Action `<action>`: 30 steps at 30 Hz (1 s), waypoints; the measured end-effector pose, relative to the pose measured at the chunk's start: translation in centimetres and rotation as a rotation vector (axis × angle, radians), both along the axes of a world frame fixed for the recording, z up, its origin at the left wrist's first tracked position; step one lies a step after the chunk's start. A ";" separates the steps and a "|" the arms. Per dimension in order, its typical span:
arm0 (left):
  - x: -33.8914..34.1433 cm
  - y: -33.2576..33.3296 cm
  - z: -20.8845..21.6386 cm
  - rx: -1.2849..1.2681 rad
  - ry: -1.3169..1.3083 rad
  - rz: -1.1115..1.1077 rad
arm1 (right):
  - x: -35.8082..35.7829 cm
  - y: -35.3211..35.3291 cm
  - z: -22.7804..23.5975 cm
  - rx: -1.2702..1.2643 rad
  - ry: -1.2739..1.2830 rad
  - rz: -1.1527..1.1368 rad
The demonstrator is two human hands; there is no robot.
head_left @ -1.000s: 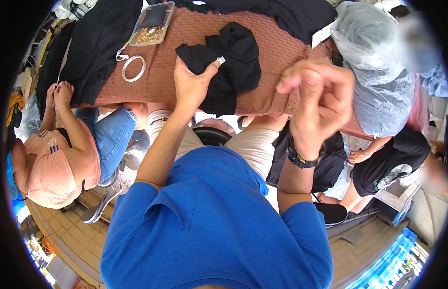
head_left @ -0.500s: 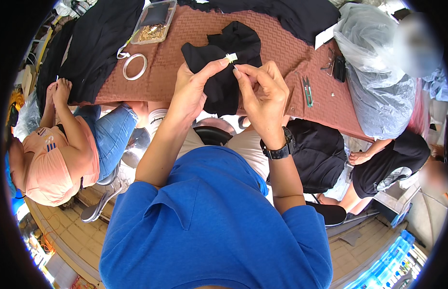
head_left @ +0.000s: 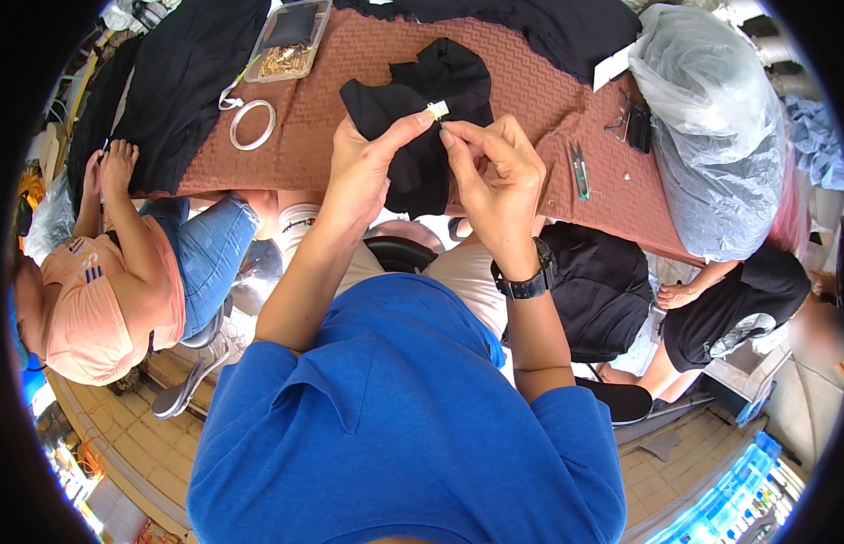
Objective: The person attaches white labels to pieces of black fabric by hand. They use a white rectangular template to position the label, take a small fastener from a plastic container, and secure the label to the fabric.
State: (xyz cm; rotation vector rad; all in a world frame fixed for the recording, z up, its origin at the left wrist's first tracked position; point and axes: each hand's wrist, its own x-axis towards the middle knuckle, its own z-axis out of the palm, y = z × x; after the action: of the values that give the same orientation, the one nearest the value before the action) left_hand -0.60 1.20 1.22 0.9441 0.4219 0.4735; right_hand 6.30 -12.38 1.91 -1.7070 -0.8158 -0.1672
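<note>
A small black garment [head_left: 422, 109] lies bunched on the reddish-brown patterned table cover [head_left: 349, 82]. My left hand [head_left: 363, 168] pinches a small white tag [head_left: 437, 110] against the garment, between thumb and forefinger. My right hand [head_left: 494, 177], with a black watch on the wrist, has its fingertips closed just to the right of the tag, pinching something too small to make out. Both hands hover over the near edge of the table.
On the table lie a clear tray of brass bits [head_left: 289, 41], a white ring [head_left: 252, 124], green thread snips [head_left: 580, 170], glasses [head_left: 623, 113], black cloth [head_left: 182, 82] and a big clear plastic bag [head_left: 712, 127]. A person in orange [head_left: 105, 281] sits left; another in black [head_left: 721, 308] right.
My right hand came down from high at the right and met my left hand at the white tag. The left hand lifted slightly off the garment toward it.
</note>
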 end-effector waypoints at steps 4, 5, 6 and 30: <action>0.0 -0.2 0.2 0.022 0.013 0.010 | 0.0 -0.1 0.2 -0.004 0.009 0.009; 0.0 -0.2 -0.1 0.026 0.005 0.008 | 0.0 -0.1 0.3 -0.005 0.014 0.011; 0.0 -0.1 -0.2 0.030 -0.003 0.006 | 0.0 -0.2 0.3 -0.007 0.016 0.011; 0.4 -0.5 -1.2 0.362 -0.004 0.163 | 0.1 0.3 1.0 -0.133 0.101 -0.003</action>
State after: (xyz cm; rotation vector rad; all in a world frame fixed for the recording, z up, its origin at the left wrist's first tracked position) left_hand -0.20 0.70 0.02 1.2627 0.4193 0.7159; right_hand 6.40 -12.06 2.93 -1.8266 -0.7637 -0.0290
